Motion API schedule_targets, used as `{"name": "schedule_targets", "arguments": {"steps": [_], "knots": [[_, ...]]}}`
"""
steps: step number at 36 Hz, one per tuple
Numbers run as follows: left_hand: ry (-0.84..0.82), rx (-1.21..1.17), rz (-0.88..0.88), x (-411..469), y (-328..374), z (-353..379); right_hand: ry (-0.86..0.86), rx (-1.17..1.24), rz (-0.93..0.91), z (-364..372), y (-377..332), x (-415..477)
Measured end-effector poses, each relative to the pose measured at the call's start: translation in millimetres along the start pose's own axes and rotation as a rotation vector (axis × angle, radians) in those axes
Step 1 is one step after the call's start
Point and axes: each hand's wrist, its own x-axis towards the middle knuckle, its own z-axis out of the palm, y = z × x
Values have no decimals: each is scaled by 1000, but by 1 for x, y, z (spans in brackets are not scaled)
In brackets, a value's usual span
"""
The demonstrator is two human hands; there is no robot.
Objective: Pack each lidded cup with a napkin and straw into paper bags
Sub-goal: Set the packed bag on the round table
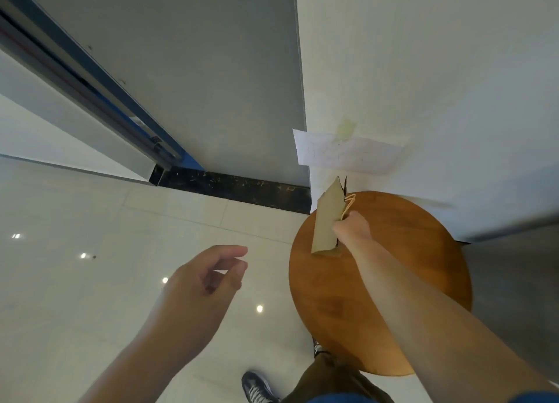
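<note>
Right of centre, the flat paper bag (326, 221) is being stood on the round counter (408, 251) by the right hand (352, 230), fingers curled round its handle edge, while the left hand (208, 278) is being held slack and empty (better used for spreading the mouth).

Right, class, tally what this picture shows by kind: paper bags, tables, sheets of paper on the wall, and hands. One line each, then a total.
paper bag: 1
round wooden table: 1
sheet of paper on the wall: 1
hands: 2 (left hand, right hand)
Total: 5
</note>
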Motion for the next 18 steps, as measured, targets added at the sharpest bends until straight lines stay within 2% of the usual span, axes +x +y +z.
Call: {"name": "schedule_targets", "arguments": {"steps": [11, 18], "knots": [[-21, 59, 136, -8, 8, -16, 7, -63, 8, -20, -3, -55], [-91, 52, 364, -25, 5, -30, 163, -84, -147, -42, -12, -163]]}}
